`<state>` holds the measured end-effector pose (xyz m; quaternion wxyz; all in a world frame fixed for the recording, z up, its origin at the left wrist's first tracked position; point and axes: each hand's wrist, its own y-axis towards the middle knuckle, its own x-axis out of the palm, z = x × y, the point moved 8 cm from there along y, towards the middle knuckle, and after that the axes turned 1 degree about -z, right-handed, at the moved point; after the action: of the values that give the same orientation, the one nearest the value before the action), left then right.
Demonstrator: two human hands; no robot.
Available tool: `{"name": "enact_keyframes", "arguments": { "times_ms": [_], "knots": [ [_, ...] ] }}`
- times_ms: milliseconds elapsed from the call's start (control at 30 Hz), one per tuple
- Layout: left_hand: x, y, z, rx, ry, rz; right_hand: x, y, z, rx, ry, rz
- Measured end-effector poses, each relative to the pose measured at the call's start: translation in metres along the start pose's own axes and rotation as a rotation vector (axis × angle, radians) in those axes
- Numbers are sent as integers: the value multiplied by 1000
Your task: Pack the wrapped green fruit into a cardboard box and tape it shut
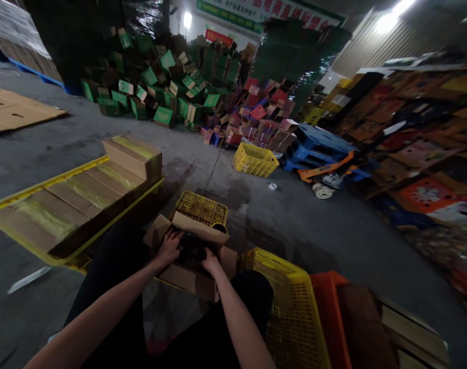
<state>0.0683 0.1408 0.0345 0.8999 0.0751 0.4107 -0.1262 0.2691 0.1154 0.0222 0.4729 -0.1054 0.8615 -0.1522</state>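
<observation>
An open cardboard box (195, 281) stands between my knees with its flaps folded outward. Dark, slightly shiny contents (193, 248) fill it; their kind is too dim to make out. Over the left side of the contents lies my left hand (169, 249), fingers stretched out. My right hand (211, 261) reaches in over the right side with its fingers bent onto the dark contents, their tips partly hidden. Beneath and behind the box is an upturned yellow crate (200, 207), and a roll of tape (219, 227) shows by the rear flap.
To the left, a yellow crate (80, 166) holds several taped cartons (87, 195). At my right are an empty yellow crate (287, 287) and a red crate (329, 307). Farther off stand another yellow crate (255, 160), blue pallets (321, 141), an orange pallet jack (329, 169) and heaped green boxes (164, 115).
</observation>
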Motion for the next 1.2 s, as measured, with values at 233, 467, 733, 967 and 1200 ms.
{"name": "enact_keyframes", "arguments": {
  "times_ms": [233, 467, 733, 967, 1200],
  "knots": [
    [2, 1, -2, 13, 37, -11, 0, -2, -1, 63, 76, -8],
    [-2, 0, 2, -11, 44, 11, -7, -11, -18, -23, 120, -19],
    [-6, 0, 3, -35, 41, 1, -10, -20, -30, -82, 87, -4],
    [-8, -1, 6, -56, 87, -59, -7, -25, -41, -78, 13, 53],
    [-11, -3, 8, -55, 125, -68, -20, -25, -59, -170, -61, 120]
  ]
}}
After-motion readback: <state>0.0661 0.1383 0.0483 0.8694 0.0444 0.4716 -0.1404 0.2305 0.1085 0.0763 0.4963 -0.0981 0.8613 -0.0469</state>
